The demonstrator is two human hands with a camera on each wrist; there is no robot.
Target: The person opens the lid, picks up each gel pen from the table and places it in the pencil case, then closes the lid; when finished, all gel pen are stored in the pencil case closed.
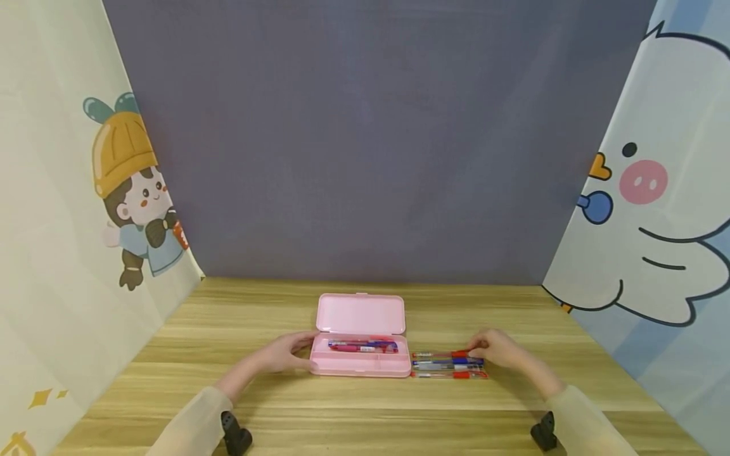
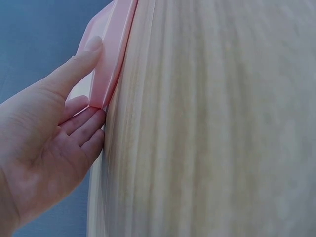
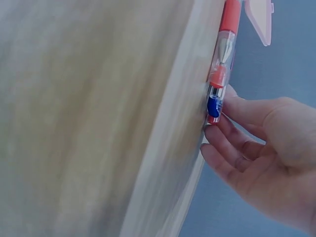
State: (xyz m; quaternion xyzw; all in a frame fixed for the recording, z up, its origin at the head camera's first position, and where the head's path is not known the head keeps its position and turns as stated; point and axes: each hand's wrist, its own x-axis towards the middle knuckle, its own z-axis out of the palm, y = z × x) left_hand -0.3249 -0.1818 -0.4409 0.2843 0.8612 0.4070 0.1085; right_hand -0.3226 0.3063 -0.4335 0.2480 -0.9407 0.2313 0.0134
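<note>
A pink pencil case [image 1: 342, 365] lies on the table with its lid [image 1: 360, 314] swung back. Several pens [image 1: 362, 348], red and blue, fill its rear compartment; the front ones hold nothing visible. My left hand [image 1: 283, 353] grips the case's left end, thumb over the front wall in the left wrist view. Right of the case lie a red-capped pen [image 1: 438, 354] at the back, blue-capped pens [image 1: 447, 365] and another red-capped pen [image 1: 450, 375] in front. My right hand [image 1: 497, 348] pinches the rear red-capped pen near its cap end; the contact is partly hidden.
The wooden table [image 1: 342, 418] runs back to a dark grey panel [image 1: 365, 139]. Printed cartoon sheets flank it, a figure in a yellow hat [image 1: 134, 190] at left and a white bird [image 1: 656, 253] at right.
</note>
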